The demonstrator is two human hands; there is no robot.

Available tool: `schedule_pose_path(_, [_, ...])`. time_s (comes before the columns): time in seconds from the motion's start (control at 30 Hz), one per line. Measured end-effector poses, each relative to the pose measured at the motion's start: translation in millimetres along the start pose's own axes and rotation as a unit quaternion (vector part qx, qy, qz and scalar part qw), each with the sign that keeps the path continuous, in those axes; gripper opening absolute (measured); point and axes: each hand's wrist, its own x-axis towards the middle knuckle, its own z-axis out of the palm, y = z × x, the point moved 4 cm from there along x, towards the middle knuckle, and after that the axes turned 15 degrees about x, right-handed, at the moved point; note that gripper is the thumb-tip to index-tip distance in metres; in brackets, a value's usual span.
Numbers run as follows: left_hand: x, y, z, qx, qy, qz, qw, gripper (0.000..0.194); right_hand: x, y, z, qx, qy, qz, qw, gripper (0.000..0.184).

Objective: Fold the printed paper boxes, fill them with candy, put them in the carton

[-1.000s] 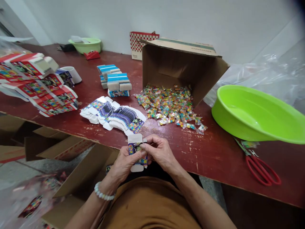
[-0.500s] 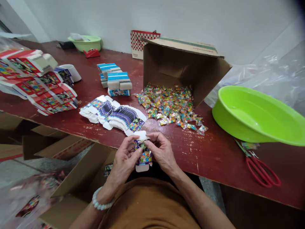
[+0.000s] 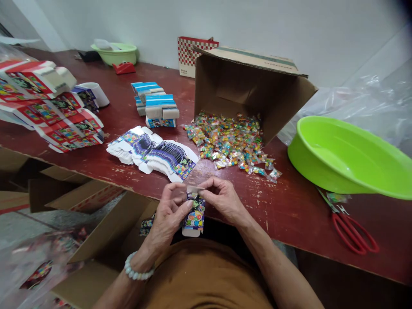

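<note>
A small printed candy box [image 3: 194,216], dark purple with colourful pictures, is held upright just off the table's front edge. My left hand [image 3: 170,212] grips its left side, thumb across the front. At the top, my right hand [image 3: 222,198] pinches the white end flap between thumb and fingers. Beyond my hands lies a fanned stack of flat purple boxes [image 3: 161,152]. Behind and to the right, a heap of small clear candy packets [image 3: 230,143] spills from a cardboard carton [image 3: 254,88] lying on its side.
A green basin [image 3: 341,171] and red-handled scissors [image 3: 354,234] are on the right of the table. Bundled red boxes [image 3: 69,120] and blue-topped bundles [image 3: 159,105] stand at left. Below the table edge gapes an open carton [image 3: 106,231]. A red tape dispenser [image 3: 124,68] sits far back.
The box's top flap has folded down from standing up to lying across the top. My right hand has shifted a little with it, and the lower flap appears shorter.
</note>
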Motion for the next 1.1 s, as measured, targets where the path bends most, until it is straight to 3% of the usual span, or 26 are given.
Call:
schedule_pose_path(0.07, [-2.3,-0.5,5.4,-0.031,-0.023,-0.044,0.998,0.057,-2.2,1.4,-1.1,-0.008,0.002,-0.023,1.0,0.022])
schedule_pose_path(0.2, [-7.4,-6.9,15.3,-0.044,-0.095,-0.141,0.985,0.044,-7.3,-2.0,-1.8,-0.112,-0.042,-0.083,0.989,0.019])
schedule_pose_path(0.3, [-5.1,-10.0,13.1,-0.031,-0.074,-0.14,0.987,0.049,-8.3,-7.1,0.6,-0.176,-0.086,-0.113,0.974,0.02])
schedule_pose_path(0.47, [1.9,-13.3,7.3,0.047,-0.056,-0.123,0.99,0.068,0.4,-3.8,0.6,-0.112,-0.06,0.015,0.992,0.019])
schedule_pose_path(0.57, [4.0,-14.0,5.2,0.082,-0.057,-0.113,0.989,0.071,2.8,-5.6,3.9,-0.071,-0.058,0.048,0.995,0.015])
schedule_pose_path(0.87, [5.3,-12.5,3.7,0.078,-0.05,-0.101,0.991,0.076,0.0,-2.3,7.2,-0.058,-0.025,0.037,0.997,0.014])
schedule_pose_path(1.1, [4.2,-15.3,3.3,0.068,-0.031,-0.142,0.987,0.076,-3.9,-9.0,11.1,-0.132,-0.135,-0.005,0.982,0.016])
